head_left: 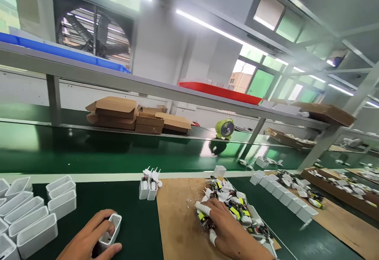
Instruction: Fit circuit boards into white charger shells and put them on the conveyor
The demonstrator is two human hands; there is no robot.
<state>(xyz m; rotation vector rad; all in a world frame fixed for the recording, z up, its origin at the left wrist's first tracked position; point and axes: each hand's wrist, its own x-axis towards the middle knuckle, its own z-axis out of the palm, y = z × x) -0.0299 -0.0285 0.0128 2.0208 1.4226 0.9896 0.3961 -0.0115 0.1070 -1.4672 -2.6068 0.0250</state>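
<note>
My left hand (96,234) is closed around a white plastic charger housing (114,230), its open end facing up and a finger at its mouth. My right hand (226,226), with white covers on its thumb and a finger, is at the near left side of a pile of charger circuit boards (237,206). Its thumb and finger close about one circuit board (204,219) with yellow tape. Left of my left hand stand rows of open white housings (37,226). Two housings with plug pins (149,187) stand upright beyond the hands.
A brown board (174,216) lies on the green worktop. One white housing (219,171) stands behind the pile. To the right are a row of housings (286,197) and more boards (299,183). A shelf with a red tray (219,92) runs above; a small green fan (225,128) stands behind.
</note>
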